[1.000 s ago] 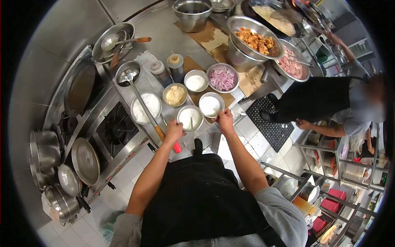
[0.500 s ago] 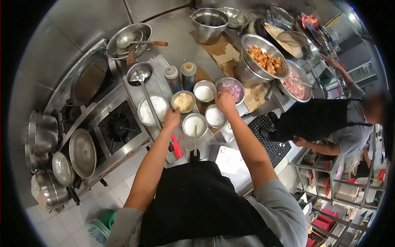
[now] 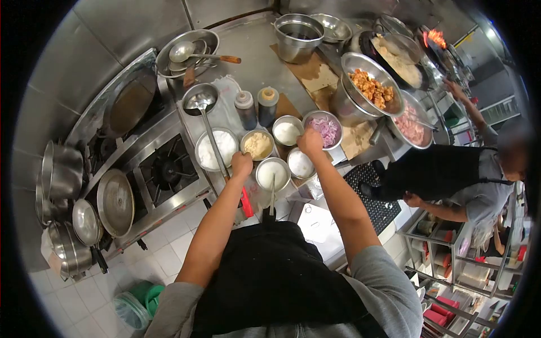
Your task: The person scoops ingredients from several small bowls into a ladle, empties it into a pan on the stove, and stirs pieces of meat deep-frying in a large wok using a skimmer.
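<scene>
Round steel bowl of pale-yellow paste (image 3: 257,132) and round steel bowl of sliced purple onion (image 3: 340,132) now reached by both hands

At the left of the group, a large steel bowl of white contents (image 3: 211,169) is crossed by a long-handled steel ladle (image 3: 212,134). Next to it, the left hand (image 3: 242,163) is placed at the near rim of the paste bowl; a second ago it is seen at the small steel bowl with a thin upright utensil (image 3: 289,174). Its fingers are partly curled, but whether the rim is pinched cannot be told. Farther right, two more small steel bowls of white contents, one behind (image 3: 288,116) and one in front (image 3: 304,178), are left between the hands. The right hand (image 3: 310,142), shifted from the front one, is set over the left rim of the onion bowl; its fingers are bent downward, their tips hidden, so any hold cannot be confirmed. Attention seems to be turned from the white-filled bowls to the paste and onion.
</scene>
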`<state>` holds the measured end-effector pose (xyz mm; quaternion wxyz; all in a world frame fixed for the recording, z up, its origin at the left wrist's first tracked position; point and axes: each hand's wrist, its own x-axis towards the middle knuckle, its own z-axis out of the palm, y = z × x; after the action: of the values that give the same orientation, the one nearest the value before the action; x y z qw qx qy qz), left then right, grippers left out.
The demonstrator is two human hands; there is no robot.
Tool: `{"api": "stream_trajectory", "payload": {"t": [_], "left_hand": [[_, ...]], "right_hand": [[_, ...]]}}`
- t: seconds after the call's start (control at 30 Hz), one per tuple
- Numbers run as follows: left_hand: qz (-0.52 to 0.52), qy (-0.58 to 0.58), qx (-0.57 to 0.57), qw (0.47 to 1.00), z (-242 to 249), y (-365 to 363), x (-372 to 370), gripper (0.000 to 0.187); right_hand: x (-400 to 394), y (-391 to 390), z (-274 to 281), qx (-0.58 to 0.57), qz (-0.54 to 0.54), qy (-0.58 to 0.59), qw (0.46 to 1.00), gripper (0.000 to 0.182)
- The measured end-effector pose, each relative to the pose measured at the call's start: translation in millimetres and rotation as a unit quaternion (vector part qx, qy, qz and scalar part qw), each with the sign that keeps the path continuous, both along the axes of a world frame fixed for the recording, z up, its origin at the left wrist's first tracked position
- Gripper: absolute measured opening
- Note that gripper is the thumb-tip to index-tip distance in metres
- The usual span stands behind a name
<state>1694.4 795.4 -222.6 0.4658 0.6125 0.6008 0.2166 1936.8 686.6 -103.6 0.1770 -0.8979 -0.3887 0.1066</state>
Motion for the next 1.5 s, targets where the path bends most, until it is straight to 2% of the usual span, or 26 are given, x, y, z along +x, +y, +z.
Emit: {"api": "stream_trajectory", "payload": {"t": [0.07, 0.17, 0.27, 0.37, 0.47, 0.57, 0.67, 0.77, 0.87, 0.9, 1.0, 1.2, 1.4, 1.43, 1.5], "left_hand": [[0.029, -0.014, -0.037, 0.999, 9.4, -3.2, 1.2, 0.033], [0.030, -0.044, -0.039, 0.998, 15.1, -5.0, 0.0, 0.032], [0.000, -0.062, -0.103, 0.993, 25.3, -5.7, -2.9, 0.021], [-0.009, -0.147, -0.175, 0.974, 44.6, -10.9, -8.3, 0.025], [-0.042, -0.108, -0.222, 0.968, 66.9, -12.3, -14.7, 0.030], [-0.113, -0.032, -0.124, 0.985, 116.3, -26.3, -28.2, 0.038], [-0.133, -0.023, -0.014, 0.991, 111.2, -24.6, -41.8, 0.044], [-0.114, -0.078, 0.025, 0.990, 161.9, -28.2, -40.9, 0.039], [-0.128, -0.107, 0.057, 0.984, 175.5, -27.7, -46.3, 0.031], [-0.129, -0.111, 0.047, 0.984, 182.1, -29.7, -51.6, 0.029], [-0.126, -0.123, 0.019, 0.984, 192.1, -43.5, -75.2, 0.024], [-0.075, -0.207, -0.039, 0.975, 202.5, -84.3, -132.7, 0.018], [-0.025, -0.165, -0.074, 0.983, 188.9, -113.5, -180.7, 0.019], [-0.020, -0.164, -0.075, 0.983, 184.9, -115.8, -185.8, 0.019], [-0.023, -0.149, -0.082, 0.985, 180.5, -118.3, -193.0, 0.020]], "right_hand": [[0.3, 3.3, 2.2, -0.011, 0.017, -0.006, 1.000, 0.038], [2.4, 3.3, 3.9, -0.006, 0.023, 0.008, 1.000, 0.037], [4.9, 1.1, -1.1, 0.023, 0.026, 0.015, 0.999, 0.036], [9.2, 1.9, -5.2, 0.012, 0.024, 0.019, 0.999, 0.035], [16.2, 4.7, 0.4, 0.025, 0.024, 0.011, 0.999, 0.042], [17.8, 15.5, 37.4, 0.112, 0.080, 0.007, 0.990, 0.050], [21.5, 43.8, 58.4, 0.190, 0.140, 0.046, 0.971, 0.059], [19.5, 82.7, 61.0, 0.235, 0.185, 0.076, 0.951, 0.070], [14.8, 107.1, 58.3, 0.230, 0.241, 0.114, 0.936, 0.078], [12.1, 113.5, 57.6, 0.222, 0.261, 0.130, 0.930, 0.081], [-2.5, 112.3, 75.3, 0.224, 0.226, 0.179, 0.931, 0.078], [-5.6, 116.6, 66.2, 0.258, 0.184, 0.149, 0.937, 0.072], [1.3, 130.3, 58.1, 0.257, 0.189, 0.161, 0.934, 0.075], [2.8, 131.2, 60.6, 0.227, 0.194, 0.173, 0.939, 0.085], [5.0, 128.6, 65.4, 0.198, 0.191, 0.145, 0.950, 0.092]]}}
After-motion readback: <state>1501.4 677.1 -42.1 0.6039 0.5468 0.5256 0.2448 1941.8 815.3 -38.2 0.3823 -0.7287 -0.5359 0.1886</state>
